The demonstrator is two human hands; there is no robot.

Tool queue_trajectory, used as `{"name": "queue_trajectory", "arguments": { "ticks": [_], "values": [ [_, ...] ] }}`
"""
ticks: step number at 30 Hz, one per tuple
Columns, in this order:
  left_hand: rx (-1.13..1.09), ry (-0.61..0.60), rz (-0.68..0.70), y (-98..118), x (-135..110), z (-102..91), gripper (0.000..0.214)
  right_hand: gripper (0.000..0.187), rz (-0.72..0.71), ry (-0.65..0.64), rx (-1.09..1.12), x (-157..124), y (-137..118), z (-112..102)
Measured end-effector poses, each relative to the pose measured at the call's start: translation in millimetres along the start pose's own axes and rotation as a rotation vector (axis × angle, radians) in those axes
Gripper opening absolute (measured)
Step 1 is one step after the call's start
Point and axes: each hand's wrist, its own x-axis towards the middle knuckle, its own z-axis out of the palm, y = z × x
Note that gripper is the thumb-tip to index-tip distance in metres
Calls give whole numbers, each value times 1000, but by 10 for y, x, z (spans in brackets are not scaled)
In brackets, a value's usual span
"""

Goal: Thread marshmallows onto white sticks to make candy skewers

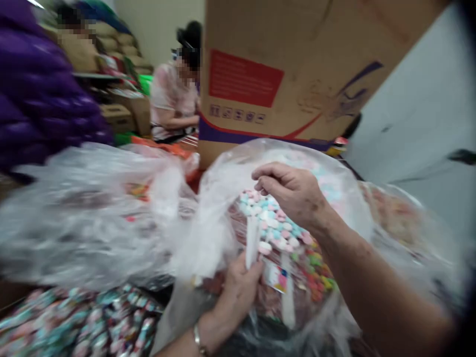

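My left hand [238, 285], with a metal bangle at the wrist, is closed around the lower end of a narrow white strip [253, 238]; blur hides what the strip belongs to. Just above the pastel candies [273, 223] in pink, blue and white, my right hand [292, 191] has its fingers curled together. What they hold, if anything, cannot be made out. The candies lie in a large clear plastic bag [223, 173]. Below them are a second white strip [288, 297], a small printed label [275, 275] and red, green and yellow candies [318, 275].
A big cardboard box [297, 39] stands right behind the bag. Crumpled clear plastic [92, 223] spreads at left, above wrapped pastel candies [85, 322]. Another bag [401, 213] sits at right. Beyond are a person in a pink top [167, 89] and purple sacks [40, 94].
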Motion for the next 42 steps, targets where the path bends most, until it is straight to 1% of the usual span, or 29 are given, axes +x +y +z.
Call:
{"name": "queue_trajectory", "arguments": {
  "ticks": [1, 2, 3, 4, 5, 7, 8, 9, 11, 14, 17, 19, 22, 24, 26, 27, 29, 32, 36, 42],
  "values": [
    [15, 22, -6, 4, 2, -2, 15, 21, 85, 30, -53, -161, 151, -173],
    [41, 27, 2, 3, 11, -2, 18, 21, 173, 33, -114, -335, 306, -327],
    [61, 26, 10, 0, 21, -1, 21, 19, 253, 9, -183, -518, 459, -453],
    [71, 27, 0, -5, 29, 2, 23, 18, 324, -49, -255, -705, 606, -549],
    [69, 39, 7, -13, 35, 4, 24, 18, 382, -133, -322, -888, 742, -611],
    [73, 26, 31, -38, 39, 4, 27, 21, 444, -319, -435, -1218, 971, -646],
    [69, 19, 42, -55, 40, 1, 28, 23, 458, -382, -495, -1352, 1060, -630],
    [63, 14, 49, -76, 42, -4, 29, 23, 468, -416, -560, -1461, 1131, -602],
    [42, 14, 61, -121, 51, -19, 28, 23, 501, -428, -683, -1602, 1228, -530],
    [25, 6, 69, -174, 70, -45, 27, 23, 573, -416, -781, -1660, 1302, -432],
    [66, -30, 49, -194, 79, -69, 32, 21, 623, -383, -804, -1642, 1353, -374],
    [92, -51, 43, -196, 77, -82, 35, 16, 626, -363, -788, -1639, 1381, -369],
    [106, -67, 39, -199, 72, -99, 35, 12, 583, -311, -679, -1660, 1389, -406],
    [124, -77, 42, -202, 71, -105, 36, 11, 563, -261, -530, -1680, 1367, -431],
    [147, -83, 40, -202, 71, -107, 36, 11, 556, -249, -373, -1691, 1330, -437],
    [160, -85, 36, -201, 70, -105, 36, 12, 555, -259, -320, -1690, 1311, -431],
    [172, -87, 25, -193, 66, -97, 37, 15, 549, -291, -286, -1673, 1276, -410],
    [157, -89, 23, -175, 58, -80, 37, 19, 512, -345, -339, -1625, 1255, -377],
    [172, -92, 25, -176, 59, -86, 38, 21, 470, -407, -458, -1605, 1299, -356],
    [212, -112, 9, -207, 78, -118, 40, 24, 385, -438, -509, -1751, 1401, -293]
  ]
}}
